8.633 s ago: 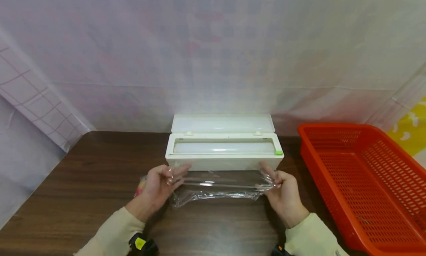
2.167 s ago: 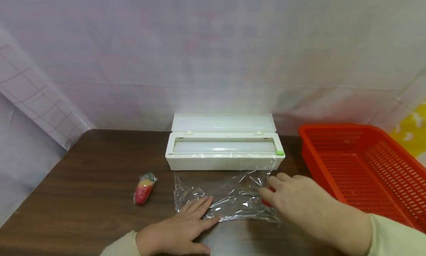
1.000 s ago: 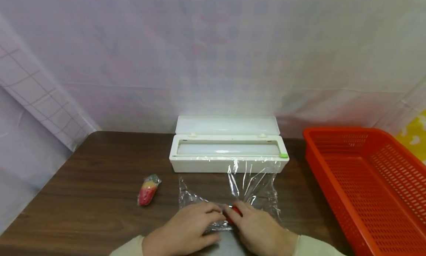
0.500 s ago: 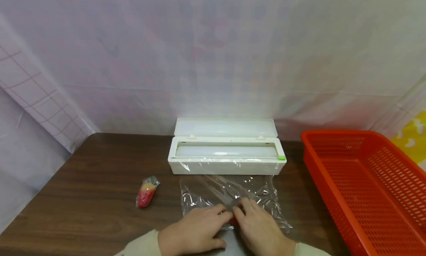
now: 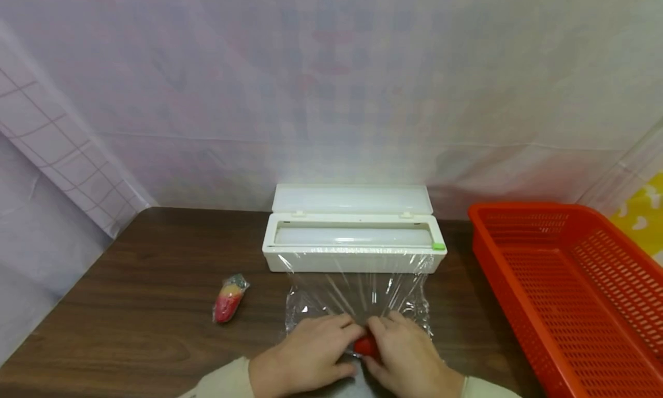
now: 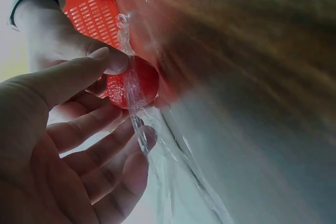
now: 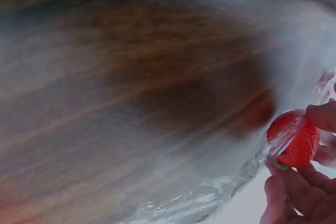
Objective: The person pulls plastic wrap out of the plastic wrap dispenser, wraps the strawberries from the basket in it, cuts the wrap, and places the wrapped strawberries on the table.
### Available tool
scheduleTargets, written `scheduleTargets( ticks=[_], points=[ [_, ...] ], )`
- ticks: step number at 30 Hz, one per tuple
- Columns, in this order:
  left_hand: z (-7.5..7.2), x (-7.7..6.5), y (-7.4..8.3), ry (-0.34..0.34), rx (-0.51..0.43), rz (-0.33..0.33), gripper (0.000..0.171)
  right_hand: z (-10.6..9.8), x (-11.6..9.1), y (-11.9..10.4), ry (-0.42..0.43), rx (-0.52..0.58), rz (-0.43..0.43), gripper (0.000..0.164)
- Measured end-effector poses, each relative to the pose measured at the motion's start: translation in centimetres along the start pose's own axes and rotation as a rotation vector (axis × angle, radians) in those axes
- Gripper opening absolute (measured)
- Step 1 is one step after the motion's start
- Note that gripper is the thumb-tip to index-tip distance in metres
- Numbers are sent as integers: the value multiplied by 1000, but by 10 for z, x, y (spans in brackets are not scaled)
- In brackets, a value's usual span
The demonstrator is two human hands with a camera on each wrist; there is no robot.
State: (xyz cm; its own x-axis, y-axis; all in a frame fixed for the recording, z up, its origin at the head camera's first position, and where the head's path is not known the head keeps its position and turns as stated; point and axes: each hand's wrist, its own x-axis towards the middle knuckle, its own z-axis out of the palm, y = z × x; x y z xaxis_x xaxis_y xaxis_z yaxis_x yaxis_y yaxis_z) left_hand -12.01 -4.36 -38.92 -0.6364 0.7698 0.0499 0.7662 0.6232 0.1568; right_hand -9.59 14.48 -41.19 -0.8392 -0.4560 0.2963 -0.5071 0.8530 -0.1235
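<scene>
A clear sheet of cling film [image 5: 357, 289] runs from a white dispenser box [image 5: 354, 263] to both hands. Its near end is gathered around a red strawberry [image 5: 365, 346], whose white specks and green stem show in the right wrist view. My right hand [image 5: 406, 358] holds the strawberry through the film between thumb and fingers. Close against it, my left hand [image 5: 311, 352] curls its fingers at the film's edge. In the left wrist view, film [image 6: 137, 98] crosses the strawberry [image 6: 147, 80] beside the left fingertips. From above, the hands partly cover the strawberry.
The dispenser's lid [image 5: 352, 199] stands raised against the curtain, a roll inside and a green slider [image 5: 438, 246] at its right end. A red plastic basket [image 5: 497, 266] stands to the right. A film-wrapped pink-and-yellow item [image 5: 228, 300] lies on the wooden table [image 5: 171, 266] at left.
Both hands first held the film's edge, then it lay on the table and the right hand brought the strawberry. Both hands have since come together there, and the film has tightened toward them.
</scene>
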Motion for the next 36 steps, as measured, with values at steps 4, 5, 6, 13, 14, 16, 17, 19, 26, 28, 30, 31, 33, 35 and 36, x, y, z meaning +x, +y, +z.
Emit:
scheduleTargets(
  ticks=[4,5,6,13,14,16,17,19,26,28,30,31,33,35,36],
  points=[
    [1,3,1,19,11,3,32,-2,2,2,-29,110,8,32],
    [1,4,1,25,7,1,27,-2,3,2,-33,133,6,31],
    [1,5,1,31,1,-3,23,-2,3,3,-26,147,-2,32],
    [2,12,1,61,-22,-27,20,-8,9,9,-75,214,104,31],
    [2,12,1,59,-6,-23,25,-10,11,10,-93,227,131,31],
    [2,12,1,49,41,-9,33,-12,14,11,-130,263,182,32],
    [3,12,1,46,76,1,34,-13,16,12,-150,299,199,33],
    [4,13,1,43,146,33,35,-13,18,13,-198,392,230,32],
    [9,14,-1,73,239,90,26,-11,19,15,-259,517,216,26],
    [9,14,-2,69,219,76,24,-11,20,16,-243,476,191,24],
    [9,14,-3,67,199,64,23,-10,19,15,-204,384,123,23],
    [9,14,-3,65,188,61,22,-10,18,14,-176,323,72,23],
    [9,13,-4,69,178,59,21,-8,15,13,-85,171,-59,22],
    [9,13,-6,74,178,57,21,-7,10,11,9,19,-174,27],
    [8,13,-6,73,174,55,22,-6,8,10,34,-43,-215,33]
  ],
)
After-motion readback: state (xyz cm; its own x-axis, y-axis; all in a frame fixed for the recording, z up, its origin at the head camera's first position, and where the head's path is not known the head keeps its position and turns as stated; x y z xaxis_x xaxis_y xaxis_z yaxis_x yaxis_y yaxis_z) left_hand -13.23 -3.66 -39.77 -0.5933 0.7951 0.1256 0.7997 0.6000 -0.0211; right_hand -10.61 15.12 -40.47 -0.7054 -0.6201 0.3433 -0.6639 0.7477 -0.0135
